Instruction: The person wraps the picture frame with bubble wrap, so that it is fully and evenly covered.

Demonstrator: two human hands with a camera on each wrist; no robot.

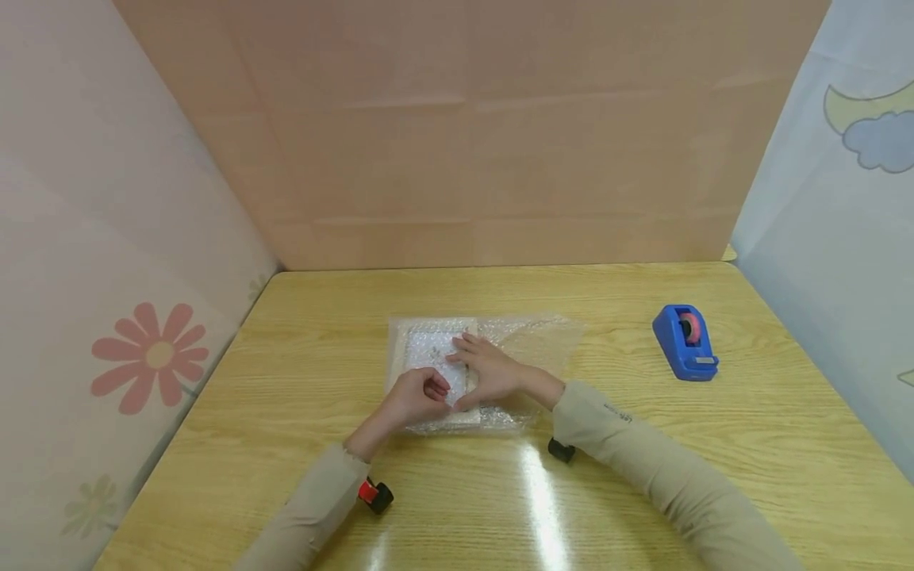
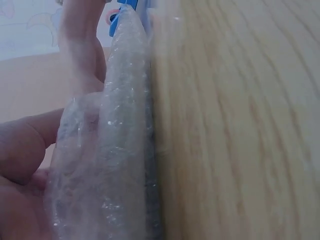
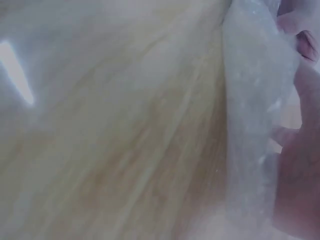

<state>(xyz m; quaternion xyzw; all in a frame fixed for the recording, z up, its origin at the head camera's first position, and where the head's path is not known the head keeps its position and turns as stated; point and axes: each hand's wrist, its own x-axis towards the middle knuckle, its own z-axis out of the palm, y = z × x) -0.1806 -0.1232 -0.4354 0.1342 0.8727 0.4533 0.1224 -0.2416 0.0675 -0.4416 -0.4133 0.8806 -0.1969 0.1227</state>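
Observation:
A flat, pale rectangular item (image 1: 437, 341) with a small grey mark lies in clear bubble wrap (image 1: 528, 329) on the table. Over its lower part, my left hand (image 1: 414, 398) has its fingers bent inward and its thumb towards the right hand; whether it pinches the wrap is hidden. My right hand (image 1: 493, 371) rests on the item with fingers spread, its thumb near the left hand's. From the left wrist, the bubble wrap (image 2: 120, 125) shows edge-on, partly covering that hand. Seen from the right wrist, the wrap (image 3: 252, 110) stands between the table and the blurred fingers.
A blue tape dispenser (image 1: 685, 342) with a pink-centred roll stands at the right of the wooden table (image 1: 286, 381). A brown panel (image 1: 464, 159) rises behind the table's back edge. Patterned sheets hang along both sides.

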